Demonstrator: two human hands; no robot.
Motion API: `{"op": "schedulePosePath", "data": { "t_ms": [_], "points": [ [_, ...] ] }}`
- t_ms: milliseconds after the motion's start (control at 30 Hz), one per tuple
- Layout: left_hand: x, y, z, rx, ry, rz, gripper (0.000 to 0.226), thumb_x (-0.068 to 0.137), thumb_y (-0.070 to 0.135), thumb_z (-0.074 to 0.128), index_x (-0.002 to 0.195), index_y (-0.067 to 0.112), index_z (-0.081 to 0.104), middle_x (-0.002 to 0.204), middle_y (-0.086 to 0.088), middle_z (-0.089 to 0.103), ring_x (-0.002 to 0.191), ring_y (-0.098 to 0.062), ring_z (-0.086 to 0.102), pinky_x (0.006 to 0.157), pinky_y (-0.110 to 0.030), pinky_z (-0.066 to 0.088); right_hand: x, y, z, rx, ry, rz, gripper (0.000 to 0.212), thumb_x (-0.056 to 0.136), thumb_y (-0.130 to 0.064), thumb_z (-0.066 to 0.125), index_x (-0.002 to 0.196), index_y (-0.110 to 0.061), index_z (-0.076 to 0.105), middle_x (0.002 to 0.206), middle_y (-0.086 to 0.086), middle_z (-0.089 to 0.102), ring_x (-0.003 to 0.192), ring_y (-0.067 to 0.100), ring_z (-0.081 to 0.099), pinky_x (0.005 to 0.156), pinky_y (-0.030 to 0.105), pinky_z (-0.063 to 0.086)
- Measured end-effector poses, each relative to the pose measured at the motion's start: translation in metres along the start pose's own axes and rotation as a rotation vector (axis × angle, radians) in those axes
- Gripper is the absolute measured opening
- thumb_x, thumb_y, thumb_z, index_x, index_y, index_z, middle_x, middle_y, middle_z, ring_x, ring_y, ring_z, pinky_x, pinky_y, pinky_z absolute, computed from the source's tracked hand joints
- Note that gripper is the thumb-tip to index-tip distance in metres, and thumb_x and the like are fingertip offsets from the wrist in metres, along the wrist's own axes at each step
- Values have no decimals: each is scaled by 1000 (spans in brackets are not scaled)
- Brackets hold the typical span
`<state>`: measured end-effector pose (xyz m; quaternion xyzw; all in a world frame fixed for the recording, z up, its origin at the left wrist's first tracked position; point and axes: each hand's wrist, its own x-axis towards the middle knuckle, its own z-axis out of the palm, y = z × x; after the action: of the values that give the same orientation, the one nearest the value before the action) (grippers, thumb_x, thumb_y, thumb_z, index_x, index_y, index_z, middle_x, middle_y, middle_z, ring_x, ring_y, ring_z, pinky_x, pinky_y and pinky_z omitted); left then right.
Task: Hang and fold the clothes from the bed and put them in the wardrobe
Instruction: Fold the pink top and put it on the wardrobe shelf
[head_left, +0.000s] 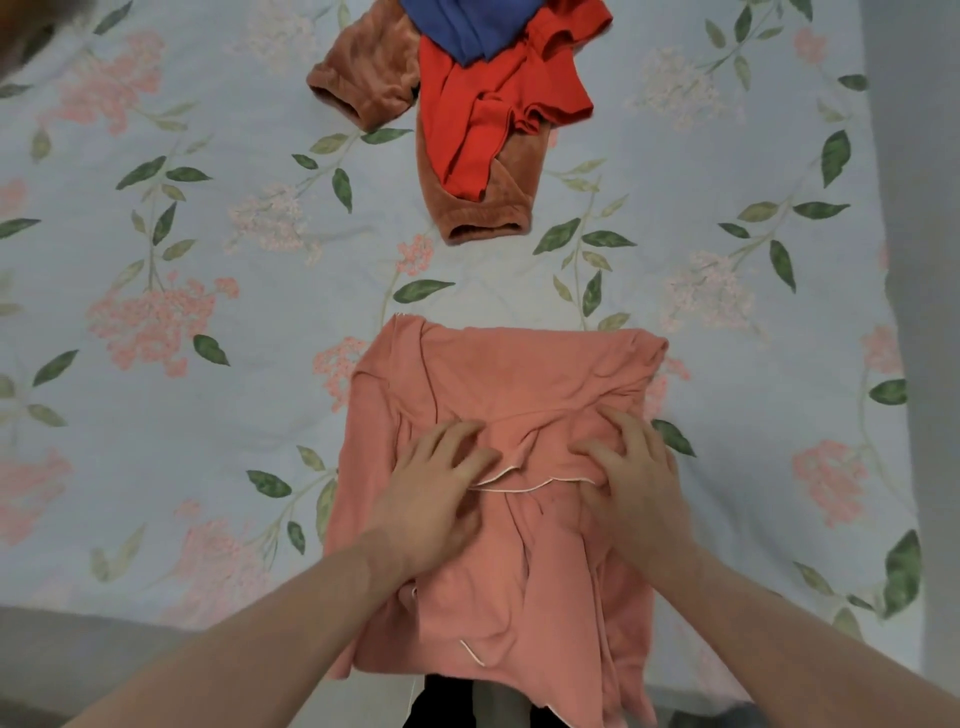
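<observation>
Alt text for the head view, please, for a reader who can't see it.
Both hands, left hand and right hand, press flat on a partly folded pink garment on a floral bedsheet. Farther off lies a pile of red, brown and blue clothes.

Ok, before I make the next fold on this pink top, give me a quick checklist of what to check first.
1. Pink top lies on the bed: ok, though its near edge hangs over the side.
2. Left hand on the top: ok, fingers spread on the fabric.
3. Right hand on the top: ok, pressing near the white piped edge.
4. Fabric smooth: not ok, creases run between and below the hands.
5. Far edge folded straight: ok, roughly even across.
6. Room ahead for the fold: ok, the pile of red, brown and blue clothes lies apart, farther up the bed.
</observation>
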<state>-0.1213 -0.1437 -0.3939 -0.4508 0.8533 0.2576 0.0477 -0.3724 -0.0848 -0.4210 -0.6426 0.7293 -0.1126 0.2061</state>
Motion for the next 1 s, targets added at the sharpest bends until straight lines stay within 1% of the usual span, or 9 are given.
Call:
{"op": "schedulePosePath", "data": {
  "t_ms": [100,200,333,500,667,767,867,933,1000],
  "points": [
    [11,-3,-3,-69,47,-41,35,77,11,67,108,27,72,131,3,57,117,-25,53,95,-42,51,9,-4,-5,65,59,-6,18,78,-21,64,93,-23,73,126,-1,60,114,28,51,95,47,46],
    [16,-1,-14,-148,89,-44,21,78,5,62,88,21,69,102,6,60,93,-23,59,73,-44,54,3,-15,-12,117,132,-52,19,80,-21,52,84,-16,70,108,-2,64,100,22,48,91,35,43],
    [-2,0,-19,-37,206,75,21,73,2,72,80,21,73,93,5,57,85,-20,55,58,-34,49,-23,-13,-13,128,138,-50,21,80,-19,50,86,-16,70,111,-2,65,104,22,51,91,36,47],
    [-20,-6,8,-7,-78,-50,43,89,10,54,125,29,68,130,3,48,117,-21,49,91,-34,47,-43,0,13,-2,-161,7,39,79,-24,53,113,-26,71,146,-2,54,140,29,44,103,50,48],
    [-30,-8,11,-267,-75,-188,54,81,19,47,131,25,65,135,6,48,122,-19,46,108,-28,36,-47,-6,4,199,-243,112,46,85,-15,63,130,-20,66,159,0,41,153,29,25,121,47,31],
    [-57,-4,-1,-468,169,-353,47,77,24,53,123,27,65,127,11,51,119,-7,48,105,-26,38,-70,-19,-17,367,-108,267,63,85,-21,73,144,-22,52,154,-2,40,142,17,36,118,38,33],
    [-100,-5,-2,-552,344,-672,43,76,33,59,119,32,59,120,9,48,115,-14,51,100,-35,44,-105,-33,-33,578,-144,668,82,79,-49,79,147,-37,36,139,-14,40,122,8,46,102,35,41],
    [-129,-9,4,-569,269,-967,54,75,36,69,125,21,57,127,-1,50,117,-25,54,101,-43,47,-133,-33,-29,672,-215,880,98,69,-53,84,151,-30,34,136,-12,51,112,12,57,97,39,49],
    [-152,-11,11,-719,127,-1137,74,62,48,73,123,9,58,115,-13,65,99,-29,65,84,-43,55,-158,-34,-21,642,-285,965,108,54,-59,88,145,-23,42,130,-5,59,105,16,64,94,42,53]
  ]
}}
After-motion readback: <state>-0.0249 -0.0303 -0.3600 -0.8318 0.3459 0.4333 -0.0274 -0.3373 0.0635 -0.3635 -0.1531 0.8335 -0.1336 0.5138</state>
